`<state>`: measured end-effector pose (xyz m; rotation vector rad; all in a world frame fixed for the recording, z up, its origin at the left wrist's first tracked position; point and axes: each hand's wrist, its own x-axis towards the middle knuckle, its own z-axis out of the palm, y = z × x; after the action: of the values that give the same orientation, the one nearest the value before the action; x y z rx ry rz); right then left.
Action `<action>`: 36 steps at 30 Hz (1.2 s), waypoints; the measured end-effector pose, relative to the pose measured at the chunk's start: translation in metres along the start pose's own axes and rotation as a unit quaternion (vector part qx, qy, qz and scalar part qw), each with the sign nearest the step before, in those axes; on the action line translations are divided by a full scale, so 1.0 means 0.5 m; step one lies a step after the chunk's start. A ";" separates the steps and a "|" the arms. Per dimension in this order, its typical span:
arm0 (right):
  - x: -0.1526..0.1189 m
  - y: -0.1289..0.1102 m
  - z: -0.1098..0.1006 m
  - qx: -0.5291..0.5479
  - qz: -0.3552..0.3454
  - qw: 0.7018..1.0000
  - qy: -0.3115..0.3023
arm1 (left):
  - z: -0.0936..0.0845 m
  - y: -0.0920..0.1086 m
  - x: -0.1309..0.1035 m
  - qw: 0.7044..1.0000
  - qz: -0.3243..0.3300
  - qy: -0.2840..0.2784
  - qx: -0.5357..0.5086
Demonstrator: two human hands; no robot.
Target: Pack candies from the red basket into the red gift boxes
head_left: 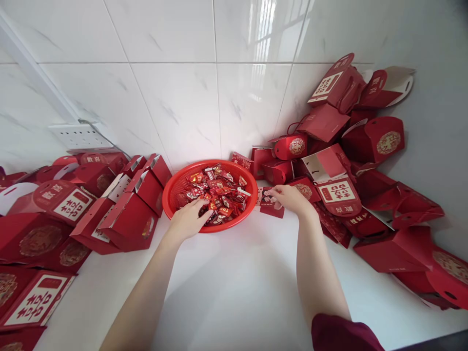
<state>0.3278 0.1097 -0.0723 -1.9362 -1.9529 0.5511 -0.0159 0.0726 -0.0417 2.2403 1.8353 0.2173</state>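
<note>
A round orange-red plastic basket [168, 204] stands against the wall, holding many small wrapped candies [219, 190] in red, gold and dark wrappers. My left hand [190, 218] reaches over its near left rim. The thumb and fingers are apart among the candies, and no candy shows clearly in the grasp. Just right of the basket lies a small red candy box [272, 208] printed with cartoon figures. My right hand [291, 198] has its fingers pressed together on the box's upper right part; the fingertips are partly hidden.
Red candy boxes [133, 222] with white double-happiness labels stand in rows on the left. More red boxes [338, 190] are piled loosely on the right, up to the side wall. A power socket [82, 136] with a cable sits on the tiled wall above the white tabletop [234, 292].
</note>
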 end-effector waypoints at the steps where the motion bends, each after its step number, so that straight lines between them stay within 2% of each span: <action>1: 0.000 -0.003 0.001 -0.003 -0.002 1.000 0.008 | 0.000 0.001 0.000 1.000 0.002 0.001 0.000; 4: 0.004 -0.007 0.014 -0.023 -0.009 0.999 0.031 | -0.002 0.002 -0.002 1.000 0.007 0.005 -0.003; 10: 0.022 -0.008 0.082 -0.078 -0.012 0.997 -0.009 | -0.004 0.004 -0.002 1.000 0.007 0.000 -0.001; 13: 0.024 -0.011 0.088 -0.089 -0.013 0.996 -0.028 | -0.004 0.002 -0.002 1.000 0.013 -0.003 -0.001; 16: 0.012 -0.009 0.057 -0.083 -0.023 0.994 -0.067 | -0.003 0.001 -0.001 1.000 0.007 -0.005 0.003; 19: -0.015 -0.002 0.001 -0.060 -0.050 0.992 -0.098 | -0.001 0.001 -0.001 1.000 0.004 0.001 0.006; 24: -0.083 0.010 -0.088 -0.029 -0.087 0.990 -0.112 | 0.000 0.003 -0.002 1.000 0.002 0.011 0.007; 27: -0.128 0.010 -0.125 0.037 -0.097 0.988 -0.114 | 0.004 -0.004 0.000 1.000 0.013 0.010 -0.005; 29: -0.154 0.004 -0.140 0.133 -0.116 0.977 -0.122 | 0.008 -0.011 0.004 1.000 0.023 0.010 -0.019; 31: -0.172 -0.008 -0.147 0.242 -0.134 0.952 -0.133 | 0.010 -0.016 0.007 0.998 0.040 0.017 -0.036; 34: -0.175 -0.036 -0.140 0.368 -0.151 0.910 -0.116 | -0.001 -0.009 -0.001 0.991 0.106 0.058 -0.063; 36: -0.161 -0.063 -0.123 0.403 -0.174 0.892 -0.106 | -0.021 0.008 -0.019 0.979 0.156 0.086 -0.095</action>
<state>0.3323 0.0317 -0.0007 -1.0178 -1.7099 1.2550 -0.0167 0.0633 -0.0303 2.4224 1.4523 0.6325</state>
